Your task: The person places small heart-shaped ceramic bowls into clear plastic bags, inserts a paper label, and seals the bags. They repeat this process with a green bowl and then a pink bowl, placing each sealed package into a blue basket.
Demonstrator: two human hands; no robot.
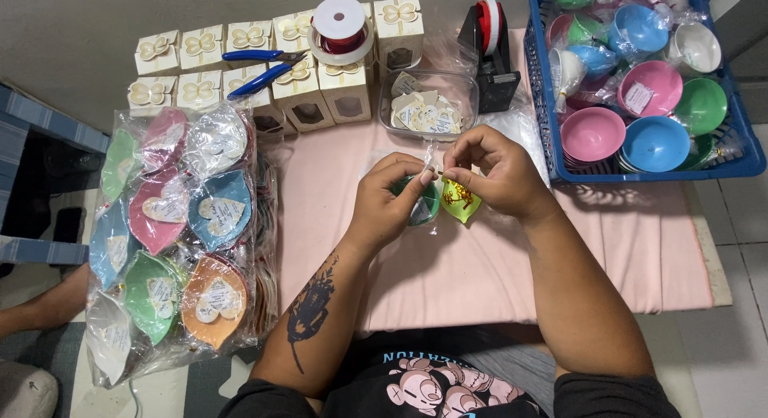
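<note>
Both hands meet over the pink cloth (pixel 480 266). The left hand (pixel 384 198) pinches a green bowl (pixel 426 204) in clear wrap; the right hand (pixel 492 170) pinches the wrap's top, fingertips nearly touching. A yellow-green leaf dish (pixel 462 202) hangs beneath, long axis upright, tip pointing down toward the person. Left lies a bag of wrapped dishes (pixel 180 226); behind stand gift boxes (pixel 264 62), a tag tray (pixel 428 106) and a tape dispenser (pixel 490 54). A blue basket (pixel 552 138) of bowls sits right, well apart.
</note>
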